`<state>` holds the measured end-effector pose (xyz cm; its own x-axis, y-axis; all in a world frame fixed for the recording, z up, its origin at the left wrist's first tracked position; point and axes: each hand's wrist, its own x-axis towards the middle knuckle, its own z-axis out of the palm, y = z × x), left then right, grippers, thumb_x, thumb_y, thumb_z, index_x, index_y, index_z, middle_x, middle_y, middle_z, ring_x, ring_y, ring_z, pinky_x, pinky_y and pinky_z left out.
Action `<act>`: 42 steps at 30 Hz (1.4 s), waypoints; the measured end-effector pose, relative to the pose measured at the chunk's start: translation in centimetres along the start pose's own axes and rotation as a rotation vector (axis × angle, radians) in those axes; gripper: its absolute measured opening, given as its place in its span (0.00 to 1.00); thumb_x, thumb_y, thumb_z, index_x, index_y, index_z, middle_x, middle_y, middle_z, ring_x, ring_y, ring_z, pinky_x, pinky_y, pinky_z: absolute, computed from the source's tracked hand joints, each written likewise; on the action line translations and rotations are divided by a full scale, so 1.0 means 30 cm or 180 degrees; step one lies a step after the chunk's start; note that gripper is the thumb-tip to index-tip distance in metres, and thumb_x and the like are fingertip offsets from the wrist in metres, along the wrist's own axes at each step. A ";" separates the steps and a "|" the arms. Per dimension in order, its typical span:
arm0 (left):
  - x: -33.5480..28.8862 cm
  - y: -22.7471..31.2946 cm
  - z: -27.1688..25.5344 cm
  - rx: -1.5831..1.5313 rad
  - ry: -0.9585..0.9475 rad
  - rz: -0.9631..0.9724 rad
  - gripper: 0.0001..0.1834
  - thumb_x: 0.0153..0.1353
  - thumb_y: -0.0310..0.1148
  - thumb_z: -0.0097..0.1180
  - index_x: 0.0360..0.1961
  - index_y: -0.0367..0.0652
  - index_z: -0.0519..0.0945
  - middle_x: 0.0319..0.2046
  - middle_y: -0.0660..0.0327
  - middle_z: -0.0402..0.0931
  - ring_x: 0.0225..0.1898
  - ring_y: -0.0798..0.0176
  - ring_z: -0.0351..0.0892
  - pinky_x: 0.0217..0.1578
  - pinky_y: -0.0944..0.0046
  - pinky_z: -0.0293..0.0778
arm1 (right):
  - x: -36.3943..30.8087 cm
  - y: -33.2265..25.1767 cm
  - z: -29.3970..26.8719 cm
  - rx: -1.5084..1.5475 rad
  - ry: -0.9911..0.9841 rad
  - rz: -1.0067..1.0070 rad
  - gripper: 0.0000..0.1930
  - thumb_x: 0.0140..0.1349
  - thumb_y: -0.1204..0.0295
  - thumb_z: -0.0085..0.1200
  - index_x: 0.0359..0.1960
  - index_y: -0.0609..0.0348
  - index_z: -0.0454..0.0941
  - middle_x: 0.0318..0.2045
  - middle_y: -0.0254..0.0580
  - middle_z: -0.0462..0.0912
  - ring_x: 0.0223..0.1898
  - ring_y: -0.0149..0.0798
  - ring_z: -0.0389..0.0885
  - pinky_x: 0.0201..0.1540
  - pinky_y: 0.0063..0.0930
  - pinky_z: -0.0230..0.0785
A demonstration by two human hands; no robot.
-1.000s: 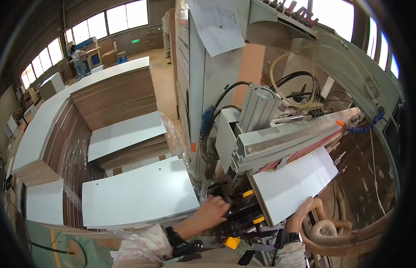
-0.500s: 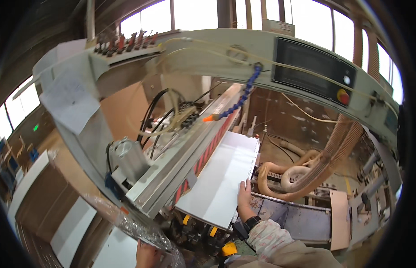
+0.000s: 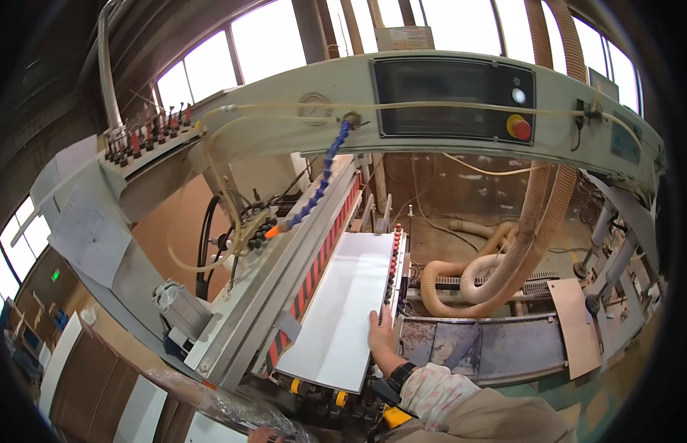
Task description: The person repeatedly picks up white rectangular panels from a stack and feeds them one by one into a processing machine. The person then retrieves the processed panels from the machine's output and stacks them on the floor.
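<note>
A long white panel [image 3: 342, 310] lies on the machine bed under the slanted beam. Its left side runs along the beam's red-and-black striped edge [image 3: 308, 277]. My right hand [image 3: 382, 334] rests at the panel's right edge near the close end, fingers stretched forward, a dark band on the wrist. Just beyond it, a row of red and black fittings [image 3: 395, 258] lines that same edge. At the bottom of the view only a bit of my left hand [image 3: 264, 435] shows, beside a plastic-wrapped stack [image 3: 211, 395]; its fingers are mostly out of sight.
Overhead spans a machine arm with a dark screen [image 3: 447, 92] and a red stop button [image 3: 519, 127]. A blue flexible nozzle hose [image 3: 321, 181] hangs from it. Tan ducts [image 3: 439, 295] coil at the right, near a leaning brown board [image 3: 572, 325]. Yellow-capped parts [image 3: 341, 399] sit below the panel.
The view has turned to the right. The row of red and black fittings now shows beside the panel's right edge. My right hand stays at that edge; less of my left hand is visible.
</note>
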<state>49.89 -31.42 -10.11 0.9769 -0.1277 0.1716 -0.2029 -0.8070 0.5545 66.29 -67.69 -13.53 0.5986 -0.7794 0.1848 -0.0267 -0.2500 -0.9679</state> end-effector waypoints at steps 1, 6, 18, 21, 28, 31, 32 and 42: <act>-0.011 0.044 0.018 -0.0161 -0.0054 -0.0364 0.15 0.52 0.34 0.58 0.39 0.37 0.78 0.40 0.45 0.75 0.43 0.44 0.73 0.46 0.53 0.68 | 0.005 0.017 0.003 0.0089 0.0001 -0.0010 0.28 0.62 0.59 0.45 0.58 0.69 0.60 0.58 0.61 0.62 0.61 0.55 0.58 0.63 0.36 0.47; -0.045 0.228 0.103 -0.0475 -0.0156 0.0302 0.13 0.56 0.33 0.56 0.40 0.38 0.78 0.39 0.50 0.77 0.42 0.51 0.76 0.45 0.58 0.70 | 0.026 0.105 0.036 0.0258 0.0001 -0.0011 0.30 0.62 0.57 0.45 0.59 0.66 0.58 0.59 0.57 0.62 0.60 0.54 0.59 0.61 0.41 0.50; 0.259 0.786 0.051 -0.0436 -0.0596 0.0694 0.12 0.55 0.34 0.56 0.36 0.36 0.80 0.34 0.54 0.79 0.41 0.58 0.78 0.47 0.57 0.70 | 0.069 0.064 -0.176 0.1007 -0.1214 0.0538 0.34 0.60 0.52 0.47 0.61 0.64 0.56 0.60 0.56 0.60 0.63 0.49 0.57 0.62 0.36 0.51; 0.422 0.811 0.133 -0.0368 -0.0757 0.0767 0.16 0.51 0.39 0.59 0.36 0.37 0.80 0.30 0.54 0.79 0.36 0.54 0.78 0.50 0.54 0.67 | 0.090 0.103 -0.308 0.1740 -0.1710 0.1058 0.26 0.62 0.57 0.48 0.55 0.66 0.65 0.51 0.49 0.73 0.52 0.42 0.72 0.53 0.30 0.64; 0.751 0.787 0.516 0.0684 -0.0627 0.1769 0.21 0.48 0.35 0.62 0.41 0.36 0.73 0.40 0.50 0.72 0.43 0.48 0.71 0.45 0.56 0.68 | 0.126 0.213 -0.491 0.2298 -0.1914 0.2041 0.18 0.65 0.63 0.45 0.49 0.64 0.67 0.44 0.44 0.77 0.42 0.36 0.77 0.43 0.28 0.70; 0.778 0.835 0.586 0.0973 -0.0282 0.1977 0.19 0.47 0.34 0.62 0.38 0.38 0.72 0.40 0.51 0.71 0.42 0.47 0.69 0.44 0.55 0.68 | 0.141 0.298 -0.545 0.2427 -0.1822 0.2315 0.15 0.63 0.64 0.47 0.45 0.61 0.70 0.40 0.39 0.79 0.35 0.29 0.77 0.36 0.20 0.69; 0.783 0.846 0.603 0.1009 -0.0180 0.1967 0.18 0.47 0.34 0.62 0.37 0.39 0.71 0.39 0.52 0.71 0.42 0.47 0.69 0.43 0.54 0.68 | 0.146 0.312 -0.566 0.2538 -0.1718 0.2395 0.13 0.64 0.66 0.47 0.44 0.61 0.70 0.39 0.40 0.79 0.34 0.29 0.77 0.34 0.19 0.69; 0.798 0.858 0.662 0.0921 0.0153 0.1909 0.16 0.46 0.33 0.62 0.34 0.39 0.71 0.39 0.53 0.69 0.42 0.49 0.68 0.42 0.55 0.68 | 0.177 0.391 -0.575 0.2355 -0.1868 0.2682 0.13 0.64 0.65 0.46 0.45 0.60 0.70 0.40 0.41 0.79 0.36 0.30 0.77 0.36 0.21 0.70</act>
<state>69.39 -66.70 -7.89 0.6949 -0.5823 0.4220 -0.6773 -0.7272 0.1120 55.33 -84.67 -20.97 0.8830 -0.1215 -0.4534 -0.2323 0.7262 -0.6470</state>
